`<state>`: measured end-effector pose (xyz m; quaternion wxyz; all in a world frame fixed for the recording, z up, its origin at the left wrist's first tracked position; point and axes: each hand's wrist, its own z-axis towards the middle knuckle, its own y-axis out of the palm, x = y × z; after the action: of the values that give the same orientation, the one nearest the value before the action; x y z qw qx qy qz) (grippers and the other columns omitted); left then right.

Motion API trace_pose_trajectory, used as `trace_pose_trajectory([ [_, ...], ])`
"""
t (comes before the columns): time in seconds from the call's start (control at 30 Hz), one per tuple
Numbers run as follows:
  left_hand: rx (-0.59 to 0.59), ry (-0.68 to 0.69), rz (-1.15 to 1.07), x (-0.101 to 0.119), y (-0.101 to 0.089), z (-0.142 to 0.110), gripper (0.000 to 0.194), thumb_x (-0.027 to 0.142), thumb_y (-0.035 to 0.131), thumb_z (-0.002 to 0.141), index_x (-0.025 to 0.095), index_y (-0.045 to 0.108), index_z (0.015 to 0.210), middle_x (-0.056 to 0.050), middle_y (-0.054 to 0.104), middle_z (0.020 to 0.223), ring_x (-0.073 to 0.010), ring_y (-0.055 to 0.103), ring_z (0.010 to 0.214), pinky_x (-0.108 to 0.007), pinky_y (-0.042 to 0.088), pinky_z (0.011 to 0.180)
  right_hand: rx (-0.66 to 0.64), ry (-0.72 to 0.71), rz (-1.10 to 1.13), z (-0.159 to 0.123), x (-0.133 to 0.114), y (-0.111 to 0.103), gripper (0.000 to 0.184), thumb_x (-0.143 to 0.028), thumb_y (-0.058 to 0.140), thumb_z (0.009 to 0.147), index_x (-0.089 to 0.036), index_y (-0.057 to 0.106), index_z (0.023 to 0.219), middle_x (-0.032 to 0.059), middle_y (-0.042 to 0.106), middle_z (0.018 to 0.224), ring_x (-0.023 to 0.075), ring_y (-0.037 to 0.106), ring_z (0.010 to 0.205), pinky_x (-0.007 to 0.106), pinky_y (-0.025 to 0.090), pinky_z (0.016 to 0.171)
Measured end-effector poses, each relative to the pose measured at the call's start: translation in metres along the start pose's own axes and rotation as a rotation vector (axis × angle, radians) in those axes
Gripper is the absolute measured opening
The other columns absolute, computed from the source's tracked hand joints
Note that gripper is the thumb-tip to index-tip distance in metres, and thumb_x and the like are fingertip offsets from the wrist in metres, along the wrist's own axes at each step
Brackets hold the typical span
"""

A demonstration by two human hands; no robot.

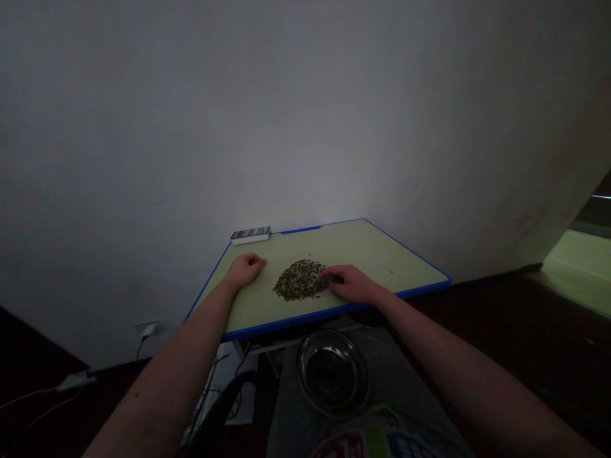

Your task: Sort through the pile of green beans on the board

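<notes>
A loose pile of small dark-and-light pieces, like seeds or grains [298, 280], lies on the pale yellow tabletop. My left hand [244, 270] rests on the table to the left of the pile, apart from it. Its fingers are curled with the tips pressed together; whatever may be between them is too small to make out. At the pile's right edge is my right hand [352, 283], fingers bent and reaching in among the pieces, with a gap showing between finger and thumb. A shiny metal bowl [333, 374] sits on my lap, below the table's front edge; its inside is dark.
The yellow table [365, 245] has a blue rim and stands against a grey wall [305, 114]. A flat white box with a dark top [251, 235] lies at the back left corner. A plugged-in charger [149, 330], a power strip [76, 380] and cables are at lower left.
</notes>
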<state>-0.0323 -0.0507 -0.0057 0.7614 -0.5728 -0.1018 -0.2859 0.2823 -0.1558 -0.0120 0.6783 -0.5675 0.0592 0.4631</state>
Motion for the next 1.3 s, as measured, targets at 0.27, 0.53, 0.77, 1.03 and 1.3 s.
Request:
trace_pose_trajectory([
  [0.27, 0.02, -0.037, -0.031, 0.001, 0.0, 0.0, 0.036, 0.052, 0.048, 0.07, 0.018, 0.058, 0.066, 0.001, 0.053, 0.054, -0.0142, 0.048, 0.055, -0.026, 0.034, 0.052, -0.056, -0.022, 0.043, 0.001, 0.002, -0.002, 0.04, -0.008, 0.048, 0.068, -0.016, 0.064, 0.103, -0.0027, 0.053, 0.064, 0.0099, 0.046, 0.058, 0.021, 0.035, 0.057],
  [0.53, 0.017, -0.037, -0.027, -0.007, 0.003, 0.004, 0.036, 0.051, 0.048, 0.071, 0.017, 0.059, 0.066, 0.001, 0.054, 0.056, -0.0135, 0.048, 0.055, -0.025, 0.034, 0.052, -0.091, -0.084, 0.004, 0.003, -0.001, 0.003, 0.041, -0.009, 0.048, 0.067, -0.016, 0.063, 0.105, -0.0017, 0.056, 0.067, 0.0105, 0.048, 0.06, 0.022, 0.036, 0.058],
  [0.77, 0.007, -0.025, 0.002, -0.006, 0.003, 0.002, 0.036, 0.051, 0.049, 0.071, 0.017, 0.06, 0.068, 0.0, 0.055, 0.057, -0.0138, 0.048, 0.056, -0.026, 0.034, 0.052, -0.155, -0.121, 0.04, -0.001, -0.008, 0.0, 0.042, -0.008, 0.048, 0.065, -0.015, 0.063, 0.103, -0.0011, 0.057, 0.07, 0.0105, 0.048, 0.06, 0.021, 0.035, 0.057],
  [1.03, 0.004, -0.015, 0.014, -0.003, 0.002, 0.002, 0.035, 0.051, 0.049, 0.07, 0.017, 0.058, 0.065, 0.0, 0.054, 0.057, -0.0137, 0.048, 0.056, -0.026, 0.034, 0.052, -0.176, -0.141, 0.102, -0.006, -0.006, -0.002, 0.04, -0.009, 0.048, 0.068, -0.016, 0.063, 0.104, -0.001, 0.058, 0.071, 0.0104, 0.047, 0.061, 0.02, 0.035, 0.057],
  [1.3, -0.003, -0.033, 0.03, 0.002, 0.001, -0.001, 0.035, 0.05, 0.05, 0.069, 0.017, 0.06, 0.066, 0.0, 0.055, 0.058, -0.014, 0.049, 0.057, -0.026, 0.034, 0.053, -0.168, -0.148, 0.128, -0.007, -0.01, -0.005, 0.037, -0.01, 0.049, 0.069, -0.013, 0.065, 0.102, 0.0007, 0.059, 0.074, 0.0101, 0.047, 0.062, 0.02, 0.035, 0.057],
])
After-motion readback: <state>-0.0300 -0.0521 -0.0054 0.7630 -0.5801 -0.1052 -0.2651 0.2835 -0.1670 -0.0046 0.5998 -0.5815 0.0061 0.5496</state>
